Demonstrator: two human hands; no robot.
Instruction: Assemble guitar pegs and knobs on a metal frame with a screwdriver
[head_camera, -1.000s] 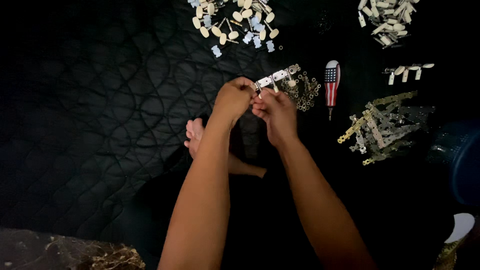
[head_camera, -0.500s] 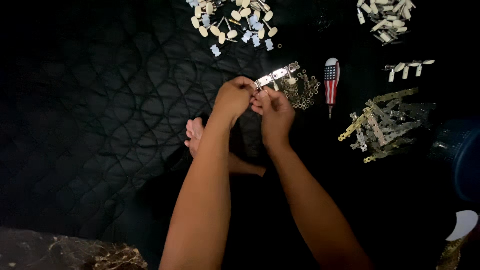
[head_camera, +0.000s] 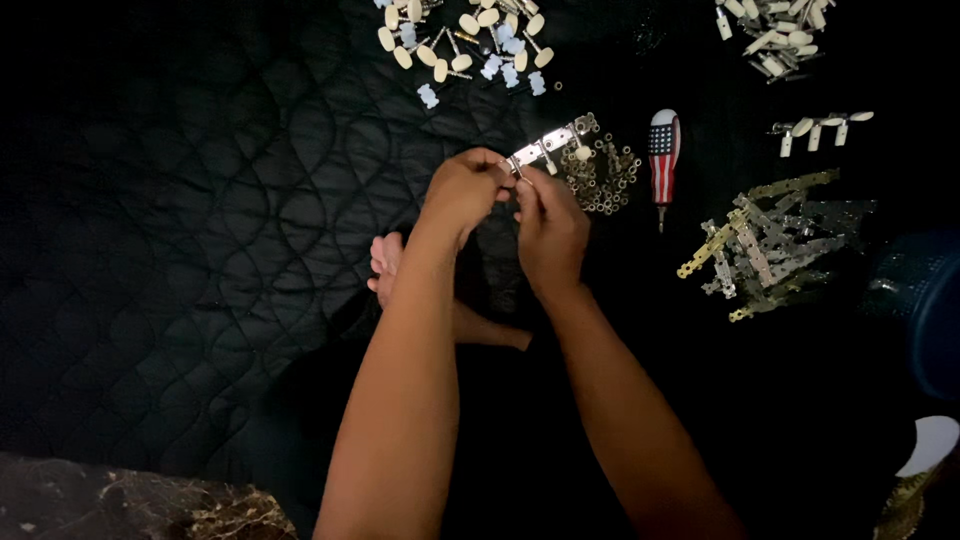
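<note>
Fingertips of your left hand (head_camera: 465, 190) and right hand (head_camera: 548, 225) pinched the metal tuner strip (head_camera: 545, 150), steadying it above the quilted cloth (head_camera: 200, 200).

screwdriver (head_camera: 663, 150) right of small rings (head_camera: 603, 176) (touching?) — metal strips (head_camera: 765, 245) farther right

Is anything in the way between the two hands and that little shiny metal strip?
No. Both the left hand and the right hand already pinch the near end of the metal strip, so nothing sits between. The small gold rings lie beside it.
</note>
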